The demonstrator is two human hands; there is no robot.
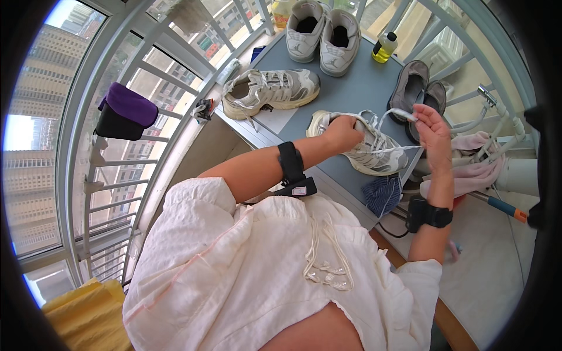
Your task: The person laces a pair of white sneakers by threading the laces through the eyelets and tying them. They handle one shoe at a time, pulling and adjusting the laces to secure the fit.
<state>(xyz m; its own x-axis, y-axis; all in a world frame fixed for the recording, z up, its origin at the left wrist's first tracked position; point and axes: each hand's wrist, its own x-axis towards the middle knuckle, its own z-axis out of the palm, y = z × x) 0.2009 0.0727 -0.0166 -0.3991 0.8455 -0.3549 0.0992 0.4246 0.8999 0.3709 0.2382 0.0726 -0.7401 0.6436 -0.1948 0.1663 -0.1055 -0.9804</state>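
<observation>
A white and grey running sneaker [378, 154] lies on the grey tabletop [303, 142], toe toward the right. My left hand [344, 135] is closed at its opening beside the tongue, with the fingertips partly hidden. Raised to the right of the toe, my right hand [431, 131] pinches a white shoelace [390, 112] between thumb and fingers. The lace arcs up from the eyelets, and another length stretches taut from the shoe toward the same hand. The matching sneaker [274, 90], laces threaded, stands behind and to the left.
White high-top sneakers [340, 48] stand at the table's back, near a small bottle of yellow liquid [385, 47]. Grey slip-on shoes [410, 87] sit at the right edge. A striped blue cloth [382, 193] hangs at the front corner. White railings [169, 79] border the left.
</observation>
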